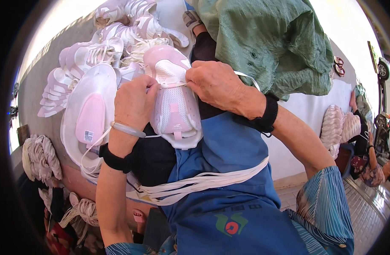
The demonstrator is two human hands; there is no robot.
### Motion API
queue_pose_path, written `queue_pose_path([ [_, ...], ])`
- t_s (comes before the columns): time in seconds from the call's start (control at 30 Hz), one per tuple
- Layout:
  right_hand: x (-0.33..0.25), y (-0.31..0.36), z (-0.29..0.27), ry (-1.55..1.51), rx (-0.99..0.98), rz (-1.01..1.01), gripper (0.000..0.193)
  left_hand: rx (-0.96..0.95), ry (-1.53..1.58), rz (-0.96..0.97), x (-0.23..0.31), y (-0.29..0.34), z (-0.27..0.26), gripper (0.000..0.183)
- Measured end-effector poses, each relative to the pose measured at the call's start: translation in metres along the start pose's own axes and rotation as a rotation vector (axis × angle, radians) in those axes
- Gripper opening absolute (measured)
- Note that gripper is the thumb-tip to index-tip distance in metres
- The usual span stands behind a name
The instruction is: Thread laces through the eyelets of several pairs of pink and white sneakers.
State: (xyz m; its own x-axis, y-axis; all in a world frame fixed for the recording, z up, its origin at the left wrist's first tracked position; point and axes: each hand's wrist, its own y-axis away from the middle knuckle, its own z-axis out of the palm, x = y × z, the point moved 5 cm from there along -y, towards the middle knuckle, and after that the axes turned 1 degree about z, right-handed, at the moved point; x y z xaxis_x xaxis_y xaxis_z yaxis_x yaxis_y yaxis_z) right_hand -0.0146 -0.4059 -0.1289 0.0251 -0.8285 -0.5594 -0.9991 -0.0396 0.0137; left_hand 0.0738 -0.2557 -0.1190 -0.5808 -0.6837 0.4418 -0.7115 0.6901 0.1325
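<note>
Nearest, at 6 o'clock, a blue apron (pixel 229 178) covers the lap, with a bundle of white laces (pixel 203 182) lying across it. Just above centre, a pink-and-white sneaker (pixel 173 106) rests on the lap. Left hand (pixel 133 102) grips its side at 10 o'clock of the shoe, fingers curled closed. Right hand (pixel 216 85) pinches a white lace (pixel 246 76) at the shoe's upper edge. Beyond, at 11 o'clock, a pile of matching sneakers (pixel 114 46); at 1 o'clock, a green cloth (pixel 271 42).
</note>
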Motion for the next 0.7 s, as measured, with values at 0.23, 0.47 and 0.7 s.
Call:
queue_pose_path([
  [0.23, -0.018, -0.018, 0.002, 0.134, -0.070, -0.151, 0.013, -0.080, 0.082, -0.022, -0.009, -0.005, 0.008, 0.019],
  [0.47, 0.016, -0.008, 0.007, -0.212, -0.047, 0.132, 0.020, 0.043, 0.231, -0.088, -0.012, 0.007, 0.004, 0.020],
  [0.7, 0.016, -0.007, 0.004, -0.179, -0.011, 0.137, 0.019, 0.085, 0.008, 0.010, 0.001, 0.003, 0.008, 0.020],
])
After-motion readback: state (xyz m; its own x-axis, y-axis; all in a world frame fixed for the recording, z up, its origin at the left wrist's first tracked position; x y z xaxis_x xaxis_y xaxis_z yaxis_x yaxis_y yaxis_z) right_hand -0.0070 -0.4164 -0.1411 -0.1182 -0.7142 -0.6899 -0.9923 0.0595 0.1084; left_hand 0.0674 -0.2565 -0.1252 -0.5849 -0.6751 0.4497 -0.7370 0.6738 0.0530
